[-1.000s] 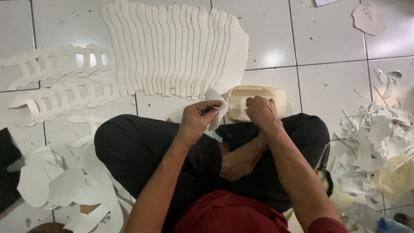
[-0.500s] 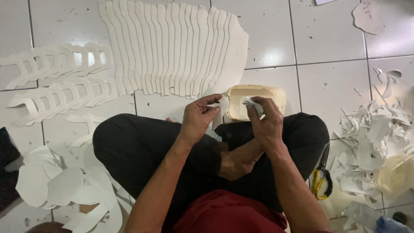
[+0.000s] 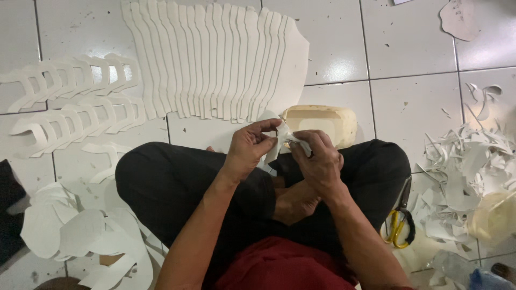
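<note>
I sit cross-legged on a tiled floor. My left hand (image 3: 250, 147) pinches a thin white cut-out piece (image 3: 275, 146) by its upper edge, over my knees. My right hand (image 3: 321, 158) grips the same piece from the right, fingers curled around a fold of it. Both hands meet just in front of a cream plastic tub (image 3: 322, 122) standing on the floor beyond my legs. Part of the piece hangs down between the hands and is hidden by my fingers.
A fanned row of long white cut pieces (image 3: 215, 59) lies ahead. Rows of white strap-shaped pieces (image 3: 70, 102) lie at the left, more white shapes (image 3: 80, 236) at the lower left. Yellow-handled scissors (image 3: 399, 223) and a heap of white offcuts (image 3: 462, 182) lie at the right.
My right hand has come off the cream tub and joined the left hand on the white piece. The left hand stays in place, with the piece now pulled between both.
</note>
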